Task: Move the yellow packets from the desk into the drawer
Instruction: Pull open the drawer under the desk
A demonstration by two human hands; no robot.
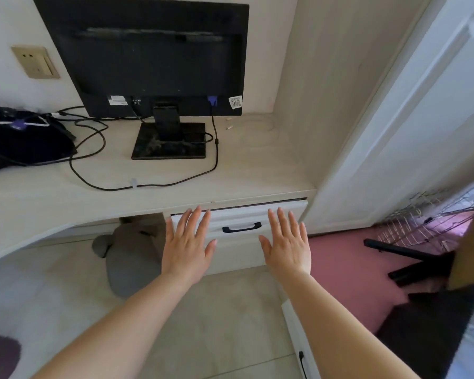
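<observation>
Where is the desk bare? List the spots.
Free: the pale wooden desk top between the black square monitor base and the beige side panel; also the strip in front of the looped black cable. Crowded: left, round the black bag.

The pale tabletop (pixel 257 165) carries a black monitor (pixel 148 56) on its square stand (pixel 169 142) at the middle back, a dark bag (pixel 19 143) at the left edge, and black cables (pixel 148 185) looping toward the front edge.

— Where is the drawer (pixel 238 243)?
— Under the right end of the desk (pixel 66 198), just before me. My left hand (pixel 188 242) lies left of its handle (pixel 241 228), my right hand (pixel 288 244) right of it.
— And on the desk?
— The monitor (pixel 151 56) stands behind, with a bag (pixel 19 140) to its left.
</observation>
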